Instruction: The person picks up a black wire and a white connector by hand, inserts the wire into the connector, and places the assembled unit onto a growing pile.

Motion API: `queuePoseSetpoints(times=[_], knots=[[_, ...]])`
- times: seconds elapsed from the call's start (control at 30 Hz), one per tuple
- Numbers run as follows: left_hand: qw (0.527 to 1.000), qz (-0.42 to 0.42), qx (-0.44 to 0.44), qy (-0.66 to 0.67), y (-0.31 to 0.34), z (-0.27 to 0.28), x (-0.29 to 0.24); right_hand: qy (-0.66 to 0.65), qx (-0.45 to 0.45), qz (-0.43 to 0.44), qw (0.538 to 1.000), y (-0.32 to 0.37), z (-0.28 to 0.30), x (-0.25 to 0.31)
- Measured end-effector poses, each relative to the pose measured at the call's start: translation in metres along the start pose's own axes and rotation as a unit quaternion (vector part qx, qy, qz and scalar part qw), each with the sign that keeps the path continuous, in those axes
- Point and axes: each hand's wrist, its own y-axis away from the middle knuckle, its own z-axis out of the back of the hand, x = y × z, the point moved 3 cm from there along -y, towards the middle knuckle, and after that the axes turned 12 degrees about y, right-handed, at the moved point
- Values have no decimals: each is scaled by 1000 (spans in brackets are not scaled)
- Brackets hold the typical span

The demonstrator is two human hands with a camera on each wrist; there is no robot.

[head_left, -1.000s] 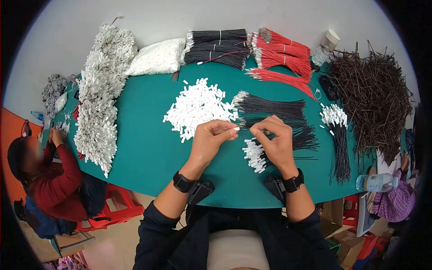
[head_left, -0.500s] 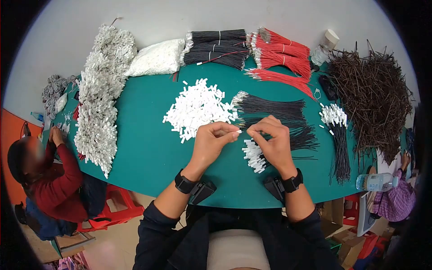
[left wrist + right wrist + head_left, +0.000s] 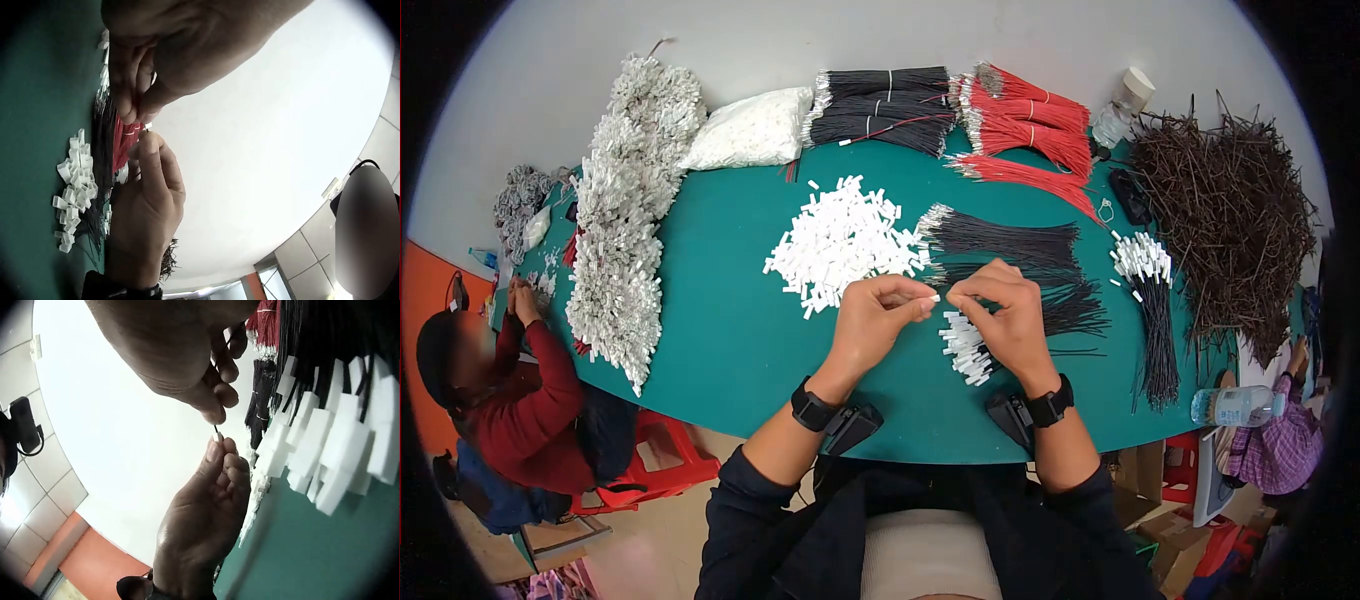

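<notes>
Above the green table (image 3: 730,330), my left hand (image 3: 880,312) pinches a small white connector (image 3: 934,297) (image 3: 217,436) between thumb and fingertips. My right hand (image 3: 1000,305) pinches a thin black wire (image 3: 215,362) and holds its tip at the connector. The two hands meet fingertip to fingertip. Just below them lies a bunch of black wires with white connectors fitted (image 3: 965,345). A pile of loose white connectors (image 3: 835,245) sits beyond my left hand, and bare black wires (image 3: 1010,245) lie beyond my right.
Bundles of black wires (image 3: 885,105) and red wires (image 3: 1025,125) lie at the back, beside a white bag (image 3: 750,130). A long heap of white-tipped assemblies (image 3: 625,210) runs down the left. A brown wire heap (image 3: 1220,210) fills the right. A person in red (image 3: 510,400) sits left.
My hands have closed the small gap between them, bringing the wire tip up to the white connector. Nothing else on the table has moved.
</notes>
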Motion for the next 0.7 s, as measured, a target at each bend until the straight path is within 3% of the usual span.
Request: queuePoseSetpoints(times=[0.23, 0.33, 0.5, 0.6, 0.67, 0.7], knots=[[1000, 0, 1, -8, -1, 0, 2, 11, -10, 18, 1000, 1, 0, 0], [998, -25, -22, -60, -1, -2, -7, 44, 49, -8, 998, 0, 4, -1], [987, -52, -43, -149, -2, 3, -8, 224, -67, 6, 972, -1, 26, -9], [983, -56, -22, -171, 1, -12, -8, 313, -78, -21, 946, 2, 36, -13], [972, -108, 123, -168, 3, -28, -9, 325, -111, -27, 939, 1, 38, -13], [972, -109, 123, -168, 2, -27, -10, 325, -112, -27, 939, 0, 36, -14]])
